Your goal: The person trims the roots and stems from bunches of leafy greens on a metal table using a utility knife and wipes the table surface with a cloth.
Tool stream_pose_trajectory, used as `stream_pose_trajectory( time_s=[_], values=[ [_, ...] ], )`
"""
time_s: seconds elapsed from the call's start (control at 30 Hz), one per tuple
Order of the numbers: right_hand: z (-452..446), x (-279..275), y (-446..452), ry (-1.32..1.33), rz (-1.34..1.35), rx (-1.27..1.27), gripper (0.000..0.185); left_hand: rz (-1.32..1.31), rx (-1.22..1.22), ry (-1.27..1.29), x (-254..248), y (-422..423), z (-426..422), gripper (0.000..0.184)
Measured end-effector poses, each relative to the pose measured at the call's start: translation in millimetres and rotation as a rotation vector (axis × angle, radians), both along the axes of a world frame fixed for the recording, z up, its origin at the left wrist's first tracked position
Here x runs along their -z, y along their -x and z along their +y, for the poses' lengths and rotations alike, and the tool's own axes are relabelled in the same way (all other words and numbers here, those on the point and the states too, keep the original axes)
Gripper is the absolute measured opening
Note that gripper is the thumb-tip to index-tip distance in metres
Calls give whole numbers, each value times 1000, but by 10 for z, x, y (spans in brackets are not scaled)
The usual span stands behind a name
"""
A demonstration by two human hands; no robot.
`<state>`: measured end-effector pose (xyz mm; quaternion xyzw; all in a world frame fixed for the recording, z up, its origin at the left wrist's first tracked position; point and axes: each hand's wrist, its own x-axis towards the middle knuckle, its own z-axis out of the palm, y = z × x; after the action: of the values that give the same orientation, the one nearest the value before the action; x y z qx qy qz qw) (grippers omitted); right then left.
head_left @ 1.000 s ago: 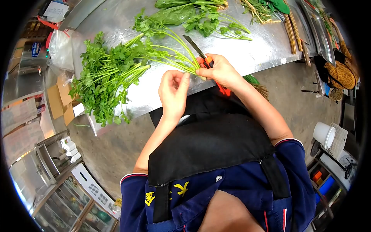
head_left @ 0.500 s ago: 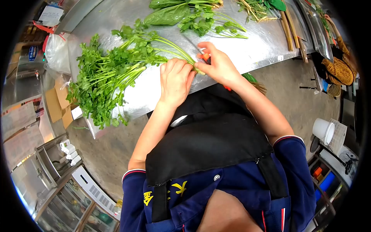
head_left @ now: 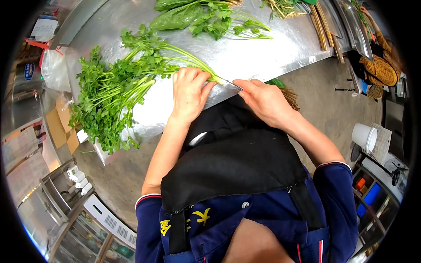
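Note:
My left hand (head_left: pixel 189 93) is closed around the lower stems of some leafy celery (head_left: pixel 193 59), pressing them near the front edge of the metal table. Their cut-looking root ends point right, toward my other hand. In my right hand (head_left: pixel 266 100) is a small knife (head_left: pixel 232 83), its handle hidden by the fingers. The thin blade reaches left and meets the stem ends, or lies right beside them. A large heap of leafy celery (head_left: pixel 109 90) spreads on the table to the left of my left hand.
On the steel table (head_left: pixel 245 57), broad green leaves (head_left: pixel 177 18) and a loose celery sprig (head_left: pixel 215 24) lie farther back. Trimmings (head_left: pixel 285 8) and wooden sticks (head_left: pixel 319 26) are at the far right. A white bucket (head_left: pixel 365 136) stands right; a person in patterned clothing (head_left: pixel 379 70) is beyond.
My right hand has moved right and down and turned, bringing the knife blade from above the stems to their root ends. My left hand keeps its hold on the celery.

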<state>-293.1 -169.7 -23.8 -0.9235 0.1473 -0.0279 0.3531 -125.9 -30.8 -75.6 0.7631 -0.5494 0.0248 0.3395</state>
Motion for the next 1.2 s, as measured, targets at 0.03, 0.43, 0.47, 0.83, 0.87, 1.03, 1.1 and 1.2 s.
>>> stream_pose_trajectory(
  time_s=[0.03,0.43,0.47,0.83,0.87,1.03,1.1,1.2],
  values=[
    [8,-11,0,2,19,-2,27,1,0,-1,-1,-3,-2,20],
    [30,-8,-45,24,38,-12,28,-125,-59,93,43,59,11,23],
    [39,-12,-53,29,47,-11,27,-125,-79,89,39,74,22,23],
    [63,-17,-64,125,70,-32,26,-2,-165,70,25,187,27,25],
    [65,-27,-74,133,72,-36,26,10,-167,72,26,184,26,24],
    [64,-76,-100,186,144,-79,28,91,-170,82,69,153,21,23],
    [62,-111,-126,225,191,-95,30,107,-166,75,54,140,18,22],
    [65,-146,-153,280,222,-130,32,130,-155,72,46,128,24,22]
  ],
)
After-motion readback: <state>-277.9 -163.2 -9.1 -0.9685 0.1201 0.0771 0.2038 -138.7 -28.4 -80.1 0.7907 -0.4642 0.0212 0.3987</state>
